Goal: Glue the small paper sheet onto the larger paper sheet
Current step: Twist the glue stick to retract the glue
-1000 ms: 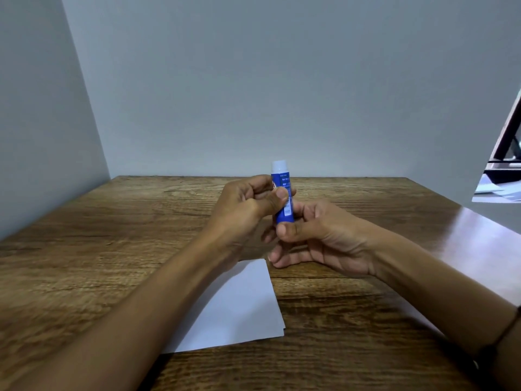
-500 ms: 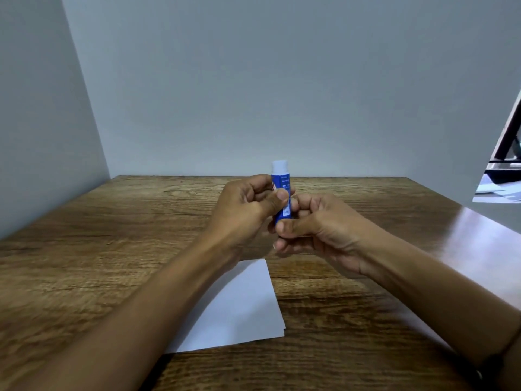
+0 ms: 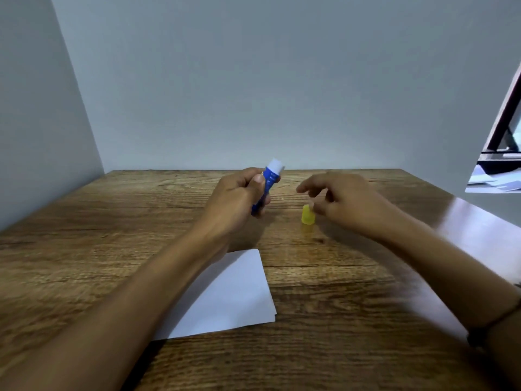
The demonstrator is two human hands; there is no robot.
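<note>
My left hand (image 3: 239, 198) grips a blue glue stick (image 3: 267, 184), which tilts with its white end up and to the right. A small yellow cap (image 3: 308, 215) stands on the wooden table (image 3: 366, 348) just right of it. My right hand (image 3: 344, 201) hovers over the cap with fingers loosely spread and the thumb tip at the cap's top; the hand is blurred. A white paper sheet (image 3: 231, 294) lies flat near me, its left part hidden under my left forearm. I cannot make out a separate smaller sheet.
Grey walls close the table at the back and on the left. Past the table's right edge, a dark screen (image 3: 507, 131) and loose papers (image 3: 493, 182) show through a gap.
My hands have come apart. The yellow cap is off the glue stick and now stands on the table under my right hand. The stick now tilts in my left hand.
</note>
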